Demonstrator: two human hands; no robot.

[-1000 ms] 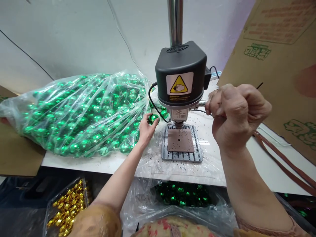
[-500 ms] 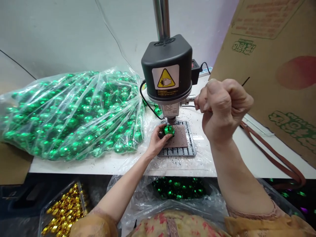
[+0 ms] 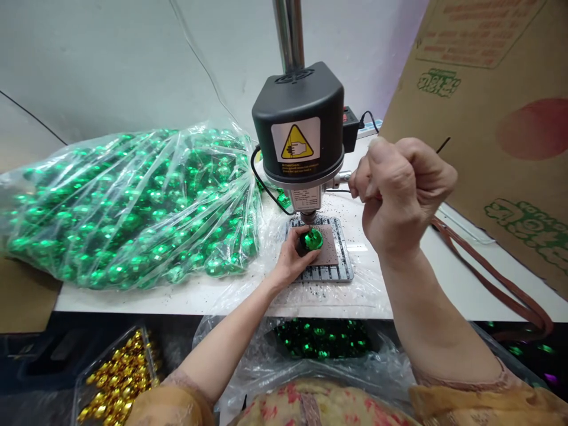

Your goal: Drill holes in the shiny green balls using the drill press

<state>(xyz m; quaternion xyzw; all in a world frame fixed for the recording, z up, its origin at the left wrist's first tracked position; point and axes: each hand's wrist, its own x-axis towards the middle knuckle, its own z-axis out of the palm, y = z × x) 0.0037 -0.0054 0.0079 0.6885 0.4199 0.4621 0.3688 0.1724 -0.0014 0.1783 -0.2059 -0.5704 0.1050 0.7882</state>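
A black bench drill press [image 3: 298,127] with a yellow warning label stands in front of me. Below its chuck [image 3: 309,218], my left hand [image 3: 293,254] pinches a shiny green faceted ball [image 3: 313,239] between thumb and fingers, just above a brownish square pad [image 3: 329,247]. The pad lies on the slotted metal base plate [image 3: 341,273], which is sprinkled with dark specks. My right hand [image 3: 402,192] is curled in a fist at the drill's metal side lever [image 3: 341,179]; the handle's end is hidden inside the fingers.
A clear plastic bag [image 3: 133,207] full of green balls lies left on the white table [image 3: 146,300]. Below are an open bag of green balls [image 3: 322,338] and a bin of gold balls [image 3: 118,378]. A cardboard box [image 3: 483,136] and brown strap [image 3: 492,275] are at right.
My left hand has shifted the green ball slightly right and toward me, and the ball is turned differently. My right hand stays at the lever, almost unmoved.
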